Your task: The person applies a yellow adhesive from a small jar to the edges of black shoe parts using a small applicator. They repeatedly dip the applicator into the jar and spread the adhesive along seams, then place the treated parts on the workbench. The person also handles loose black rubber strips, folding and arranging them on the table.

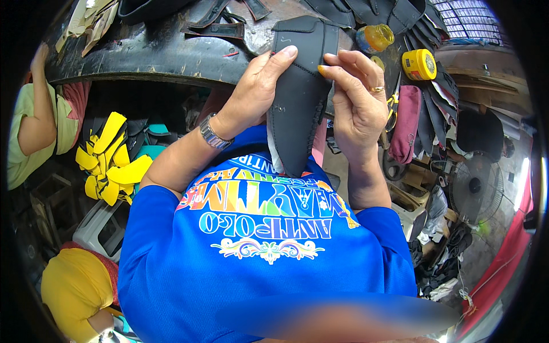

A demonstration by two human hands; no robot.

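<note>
Fingers of my left hand [260, 86] are curled shut around the left edge of a black shoe upper [297, 91], thumb pressed flat near its top; a metal watch [213, 135] sits on that wrist. My right hand [357, 100], a gold ring on one finger, pinches the stitched right edge between thumb and forefinger, the other fingers loosely bent beside it. I hold the piece upright in front of my chest, above my blue shirt [257, 251], its top reaching up over the rim of the dark worktop [154, 54].

I judge the upper light and pliable, like leather or a synthetic: it will flop if held by one corner, so a grip along both long edges, as now, keeps it flat, and the stitched seam gives the firmer hold.

On the worktop lie more black cut pieces [217, 17], and to the right a yellow jar [374, 37] and a yellow tin [419, 64]. Yellow cut pieces [111, 163] are heaped below on the left, near another person's arm [37, 123]. A fan [474, 188] stands lower right.
</note>
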